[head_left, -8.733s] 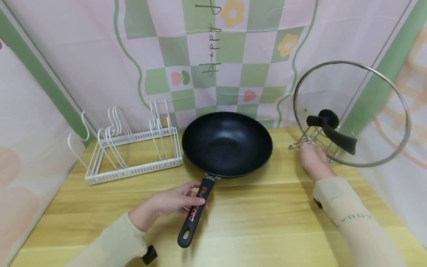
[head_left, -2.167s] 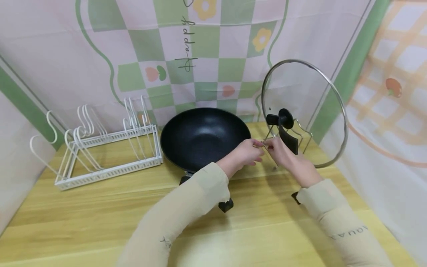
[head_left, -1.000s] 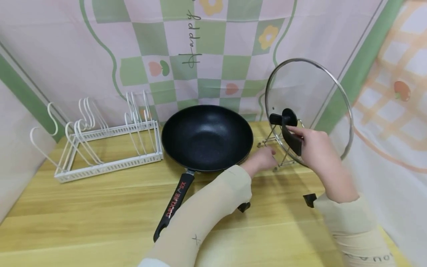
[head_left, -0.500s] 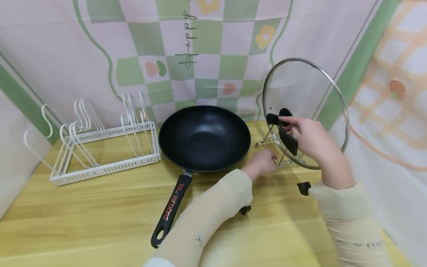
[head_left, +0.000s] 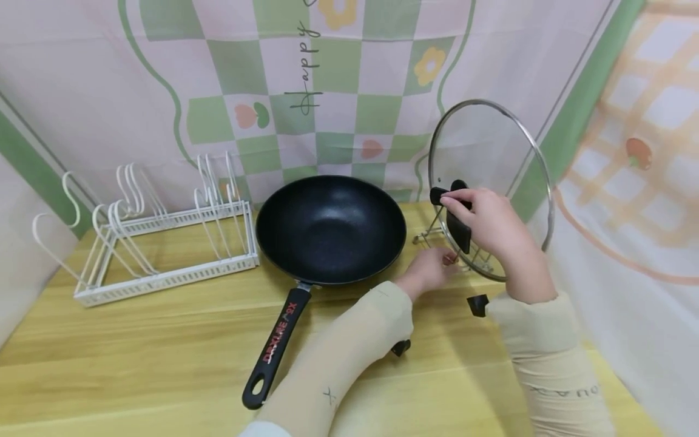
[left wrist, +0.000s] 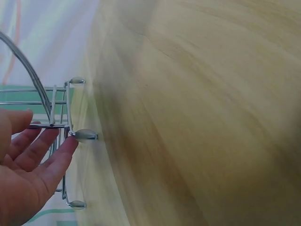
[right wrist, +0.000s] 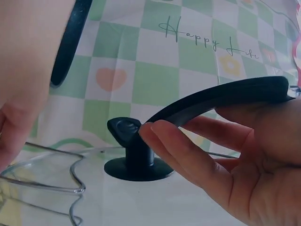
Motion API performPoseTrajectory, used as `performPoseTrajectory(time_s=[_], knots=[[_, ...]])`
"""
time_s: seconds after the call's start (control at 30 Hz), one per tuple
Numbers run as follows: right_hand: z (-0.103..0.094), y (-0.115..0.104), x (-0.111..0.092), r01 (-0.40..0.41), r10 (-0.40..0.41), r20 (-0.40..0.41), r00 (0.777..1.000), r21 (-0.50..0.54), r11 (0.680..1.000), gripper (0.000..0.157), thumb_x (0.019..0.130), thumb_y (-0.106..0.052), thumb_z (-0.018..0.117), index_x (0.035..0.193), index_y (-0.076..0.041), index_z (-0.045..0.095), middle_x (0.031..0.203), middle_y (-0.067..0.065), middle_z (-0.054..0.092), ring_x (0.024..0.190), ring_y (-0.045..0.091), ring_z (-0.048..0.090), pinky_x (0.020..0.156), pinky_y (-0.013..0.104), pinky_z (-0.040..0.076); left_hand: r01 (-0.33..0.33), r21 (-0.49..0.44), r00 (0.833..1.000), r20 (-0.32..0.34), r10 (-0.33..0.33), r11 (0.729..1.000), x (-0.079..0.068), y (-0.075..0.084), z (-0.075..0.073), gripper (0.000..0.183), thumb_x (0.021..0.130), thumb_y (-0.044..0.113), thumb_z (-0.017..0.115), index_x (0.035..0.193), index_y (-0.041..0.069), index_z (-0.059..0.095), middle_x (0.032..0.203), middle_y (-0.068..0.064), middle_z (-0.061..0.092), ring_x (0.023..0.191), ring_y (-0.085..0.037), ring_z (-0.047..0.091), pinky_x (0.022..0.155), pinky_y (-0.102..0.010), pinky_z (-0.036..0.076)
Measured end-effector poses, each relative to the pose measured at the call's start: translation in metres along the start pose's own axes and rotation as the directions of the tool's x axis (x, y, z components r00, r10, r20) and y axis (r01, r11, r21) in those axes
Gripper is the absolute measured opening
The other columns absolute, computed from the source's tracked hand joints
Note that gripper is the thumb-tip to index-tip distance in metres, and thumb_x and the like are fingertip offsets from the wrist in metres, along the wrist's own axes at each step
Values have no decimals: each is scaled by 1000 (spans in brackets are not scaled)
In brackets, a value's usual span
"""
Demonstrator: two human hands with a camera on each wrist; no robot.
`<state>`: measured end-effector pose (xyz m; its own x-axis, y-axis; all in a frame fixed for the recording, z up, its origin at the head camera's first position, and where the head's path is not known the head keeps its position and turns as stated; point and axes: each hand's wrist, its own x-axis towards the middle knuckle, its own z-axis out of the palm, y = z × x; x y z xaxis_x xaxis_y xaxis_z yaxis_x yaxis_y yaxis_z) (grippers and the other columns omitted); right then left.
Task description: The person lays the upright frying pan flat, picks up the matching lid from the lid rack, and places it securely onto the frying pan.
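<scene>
A clear glass lid point(head_left: 497, 158) with a steel rim stands upright in a small wire lid rack point(head_left: 428, 233) right of the black wok point(head_left: 330, 233). My right hand point(head_left: 488, 221) pinches the lid's black curved handle point(right wrist: 225, 94); in the right wrist view thumb and fingers lie on either side of it. Low at the rack's front is my left hand point(head_left: 428, 270). In the left wrist view its thumb and fingers point(left wrist: 59, 155) pinch a wire of the rack, close to one of the clear feet point(left wrist: 86, 135).
A white rack point(head_left: 169, 280) with upright hoops stands left of the wok. The wok's handle point(head_left: 276, 346) points toward me, partly beside my left sleeve. A patterned curtain point(head_left: 333, 91) hangs behind the wooden table point(head_left: 153, 364).
My left hand has left the wok's handle for the rack. My right hand has gone from the rack to the lid's handle, then up it. Lid and rack now stand nearer the wok.
</scene>
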<state>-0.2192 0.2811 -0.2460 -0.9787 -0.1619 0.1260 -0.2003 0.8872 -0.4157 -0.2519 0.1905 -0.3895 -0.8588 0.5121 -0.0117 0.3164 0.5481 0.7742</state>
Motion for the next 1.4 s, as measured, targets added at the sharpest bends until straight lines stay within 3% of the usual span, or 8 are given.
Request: performPoseTrajectory(time_s=[0.1, 0.3, 0.47, 0.73, 0.97, 1.2, 1.3, 1.4], knots=[[2, -3, 3, 8, -9, 19, 1000, 39, 999, 49, 111, -32, 45, 139, 7, 57, 151, 34, 41, 142, 53, 31, 115, 64, 23, 19, 7, 999, -29, -19, 1000, 1, -1, 1, 18, 105, 24, 61, 114, 13, 72, 106, 4, 72, 91, -6, 63, 79, -17, 47], [6, -5, 5, 7, -14, 75, 997, 99, 995, 51, 113, -34, 38, 140, 4, 58, 146, 29, 50, 138, 49, 40, 111, 64, 31, 4, 109, 997, -71, 4, 994, 2, -2, 2, 18, 106, 28, 60, 99, 16, 72, 88, 9, 65, 81, -6, 57, 72, -16, 42], [6, -3, 3, 25, -37, 78, 996, 140, 990, 46, 113, -32, 39, 130, 1, 66, 136, 27, 58, 133, 45, 46, 110, 62, 33, -11, 186, 998, -65, 23, 983, 3, -1, 2, 19, 107, 28, 57, 103, 17, 72, 90, 10, 65, 83, -5, 57, 74, -16, 43], [-2, 0, 2, 48, -67, 114, 991, 162, 986, 37, 108, -26, 55, 125, 5, 68, 126, 25, 64, 123, 42, 55, 106, 60, 39, -28, 289, 999, -32, 39, 957, 7, 2, 4, 17, 107, 26, 58, 111, 18, 73, 101, 11, 69, 89, -2, 61, 78, -15, 45], [-9, -7, 7, 49, -54, 170, 984, 35, 998, 40, 107, -25, 55, 133, 5, 64, 133, 29, 61, 127, 47, 52, 105, 62, 39, -66, 332, 997, -22, 78, 941, 7, 3, 7, 20, 108, 25, 55, 108, 17, 74, 95, 10, 67, 87, -3, 61, 77, -17, 46], [-16, -24, 17, 42, -8, 163, 987, -203, 978, 43, 101, -25, 66, 128, 7, 66, 121, 30, 67, 113, 47, 61, 95, 60, 47, -59, 353, 998, -13, 67, 934, 5, 5, 7, 23, 109, 27, 53, 103, 17, 72, 84, 10, 60, 80, -3, 57, 73, -17, 45], [-17, -31, 21, 23, 47, 228, 972, -295, 955, 47, 101, -30, 65, 132, 6, 64, 123, 29, 66, 110, 47, 62, 94, 60, 48, -57, 365, 998, -8, 64, 929, 4, 5, 8, 25, 110, 27, 51, 95, 17, 68, 79, 8, 57, 76, -5, 55, 70, -18, 44], [-18, -34, 27, 5, 102, 320, 942, -317, 948, 51, 102, -33, 63, 138, 4, 59, 131, 31, 61, 95, 40, 69, 90, 57, 51, -64, 395, 997, -13, 75, 916, 5, 4, 8, 26, 110, 28, 50, 89, 19, 63, 77, 8, 57, 76, -5, 57, 70, -19, 45]])
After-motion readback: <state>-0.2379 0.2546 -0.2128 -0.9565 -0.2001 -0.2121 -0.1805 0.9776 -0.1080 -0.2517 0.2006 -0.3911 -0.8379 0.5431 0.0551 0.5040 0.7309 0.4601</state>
